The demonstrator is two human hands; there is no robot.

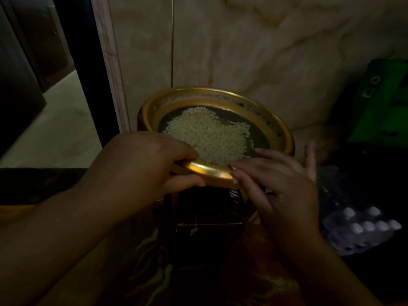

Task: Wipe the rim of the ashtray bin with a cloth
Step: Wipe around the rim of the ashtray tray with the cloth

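Note:
The ashtray bin stands against a marble wall. Its round gold tray has a gold rim (280, 127) and holds a heap of small white pebbles (209, 133). Below the tray is the dark perforated bin body (209, 217). My left hand (141, 164) grips the near left edge of the rim, thumb under it and fingers over it. My right hand (280, 182) rests its fingertips on the near right part of the rim, fingers spread, holding nothing. No cloth is visible.
A pack of plastic bottles with white caps (362, 226) lies on the floor at the right. A green box (379, 100) stands behind it. A dark door frame (88, 69) and a corridor floor lie to the left. The scene is dim.

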